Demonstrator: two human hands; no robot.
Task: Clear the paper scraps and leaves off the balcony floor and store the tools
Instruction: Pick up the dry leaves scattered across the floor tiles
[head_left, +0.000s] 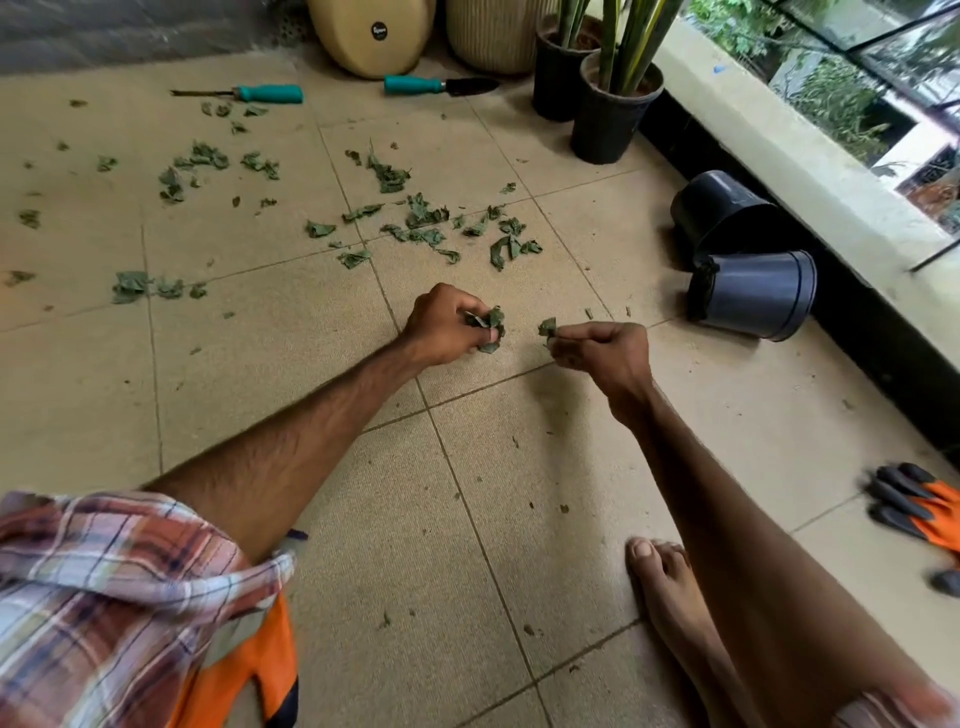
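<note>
— Green leaf in both grips, then?

— Yes. The left hand has its grip curled tight round a wad of leaves. The right hand has its grip pinched together on a single scrap. Both hang just above the floor, left of the nearer fallen pot, and the right hand is closer to it.

— Which way does the rest lie?

— The loose leaves lie farther out from the person than the hands, left of that pot, and spread well away from it. The thickest patch sits just beyond the left hand, so I judge that hand the nearer, though it looks full. The right has room. There is no long axis to mind, since they are crumpled bits lying every way.

— Counts?

— Leaves are in dozens, too many to count. I can tell no paper scraps apart from leaf. There are two tools, both teal-handled, a trowel and a narrower tool. They lie crosswise, well beyond the pot and to its left, untouched. There are two fallen pots, the second one touching the first. Orange gloves lie on the pot's near side, but I cannot tell how many.
</note>
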